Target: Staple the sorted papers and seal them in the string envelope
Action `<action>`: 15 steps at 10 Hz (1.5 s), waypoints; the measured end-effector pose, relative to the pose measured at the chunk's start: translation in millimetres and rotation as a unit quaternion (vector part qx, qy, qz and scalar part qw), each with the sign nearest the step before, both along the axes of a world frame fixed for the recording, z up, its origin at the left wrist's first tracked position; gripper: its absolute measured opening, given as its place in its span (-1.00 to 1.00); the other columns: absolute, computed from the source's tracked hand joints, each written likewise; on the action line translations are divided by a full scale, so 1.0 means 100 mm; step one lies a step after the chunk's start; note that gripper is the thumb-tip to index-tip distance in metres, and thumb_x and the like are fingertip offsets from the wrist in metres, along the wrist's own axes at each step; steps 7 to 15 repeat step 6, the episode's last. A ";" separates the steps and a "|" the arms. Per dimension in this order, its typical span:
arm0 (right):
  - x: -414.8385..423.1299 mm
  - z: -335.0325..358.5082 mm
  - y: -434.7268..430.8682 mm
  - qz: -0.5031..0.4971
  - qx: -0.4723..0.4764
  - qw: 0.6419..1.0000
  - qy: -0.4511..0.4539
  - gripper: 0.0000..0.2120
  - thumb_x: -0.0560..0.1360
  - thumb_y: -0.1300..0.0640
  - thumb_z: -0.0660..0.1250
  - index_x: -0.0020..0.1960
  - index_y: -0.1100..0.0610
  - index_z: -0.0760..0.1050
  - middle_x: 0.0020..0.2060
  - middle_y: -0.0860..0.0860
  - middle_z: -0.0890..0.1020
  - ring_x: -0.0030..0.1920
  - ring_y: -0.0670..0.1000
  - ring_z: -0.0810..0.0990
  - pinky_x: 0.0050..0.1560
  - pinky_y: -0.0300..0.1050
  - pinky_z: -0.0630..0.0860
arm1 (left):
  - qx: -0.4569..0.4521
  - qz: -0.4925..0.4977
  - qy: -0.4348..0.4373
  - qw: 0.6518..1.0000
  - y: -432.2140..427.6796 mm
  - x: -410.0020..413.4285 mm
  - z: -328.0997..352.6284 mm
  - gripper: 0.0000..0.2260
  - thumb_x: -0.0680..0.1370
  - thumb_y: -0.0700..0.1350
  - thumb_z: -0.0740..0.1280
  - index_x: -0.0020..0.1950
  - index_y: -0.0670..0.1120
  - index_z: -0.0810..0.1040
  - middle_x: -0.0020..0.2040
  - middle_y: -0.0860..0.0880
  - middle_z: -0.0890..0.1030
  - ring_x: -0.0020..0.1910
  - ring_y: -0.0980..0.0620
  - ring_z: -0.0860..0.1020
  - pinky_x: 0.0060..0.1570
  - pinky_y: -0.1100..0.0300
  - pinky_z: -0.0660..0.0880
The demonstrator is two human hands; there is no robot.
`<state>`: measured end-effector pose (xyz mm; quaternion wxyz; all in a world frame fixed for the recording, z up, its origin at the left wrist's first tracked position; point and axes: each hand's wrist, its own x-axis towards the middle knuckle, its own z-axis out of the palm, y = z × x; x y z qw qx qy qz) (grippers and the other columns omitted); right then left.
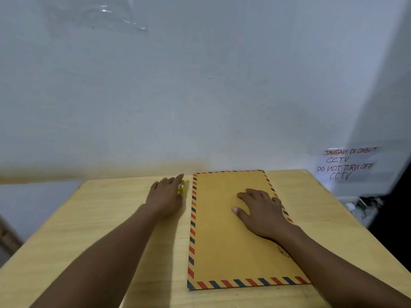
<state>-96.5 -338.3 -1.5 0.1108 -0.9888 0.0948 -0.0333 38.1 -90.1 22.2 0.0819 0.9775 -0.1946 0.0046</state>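
While my right hand lies flat, fingers spread, on the brown striped-edged envelope, my left hand reaches forward, palm down over a small yellow object just left of the envelope on the worktop; whether it grips it I cannot tell.

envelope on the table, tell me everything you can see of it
The envelope is brown kraft paper with a red-and-blue striped border, lying flat on the wooden table, long side running away from the person. The right hand rests palm-down on it. A faint round mark shows near the right wrist. No string or flap is visible.
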 end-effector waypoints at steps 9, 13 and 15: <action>-0.01 0.10 0.47 0.021 0.009 0.999 0.028 -0.41 0.63 -0.30 0.00 0.60 -0.10 0.15 0.63 -0.02 0.14 0.62 0.08 0.03 0.53 0.35 -0.05 | -0.090 0.165 -0.028 0.982 0.43 -0.88 0.10 -0.46 0.51 0.30 0.36 0.24 -0.10 0.43 0.12 -0.12 0.60 0.08 -0.18 0.60 -0.15 0.08 0.46; -0.01 0.10 0.47 0.021 0.009 0.999 0.028 -0.41 0.63 -0.30 0.00 0.60 -0.10 0.15 0.63 -0.02 0.14 0.62 0.08 0.03 0.53 0.35 -0.05 | -0.090 0.165 -0.028 0.982 0.43 -0.88 0.10 -0.46 0.51 0.30 0.36 0.24 -0.10 0.43 0.12 -0.12 0.60 0.08 -0.18 0.60 -0.15 0.08 0.46; -0.01 0.10 0.47 0.021 0.009 0.999 0.028 -0.41 0.63 -0.30 0.00 0.60 -0.10 0.15 0.63 -0.02 0.14 0.62 0.08 0.03 0.53 0.35 -0.05 | -0.090 0.165 -0.028 0.982 0.43 -0.88 0.10 -0.46 0.51 0.30 0.36 0.24 -0.10 0.43 0.12 -0.12 0.60 0.08 -0.18 0.60 -0.15 0.08 0.46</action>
